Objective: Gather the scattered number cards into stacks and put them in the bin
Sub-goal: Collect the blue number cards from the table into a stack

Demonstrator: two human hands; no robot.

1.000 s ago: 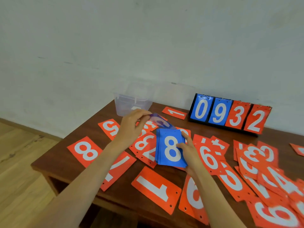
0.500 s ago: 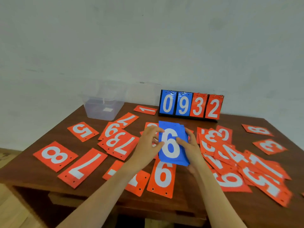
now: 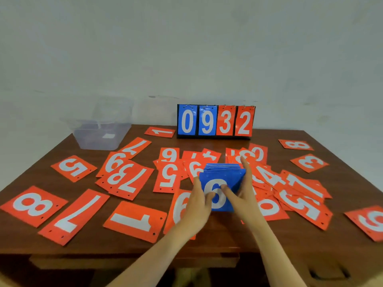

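Observation:
A stack of blue number cards with a white 6 on its front stands on edge at the middle of the brown table. My left hand grips its left side and my right hand grips its right side, thumbs on the front card. Several red number cards lie scattered over the table, such as a 1, a 7 and an 8. The clear plastic bin sits at the far left corner.
A flip scoreboard reading 0932 stands at the table's back edge against the grey wall. A thick overlapping pile of red cards lies right of my hands. More red cards lie at the far right.
My left hand laid a blue card onto the stack and then joined my right hand in gripping it. The stack was tipped from lying flat to standing on edge. The view shifted left.

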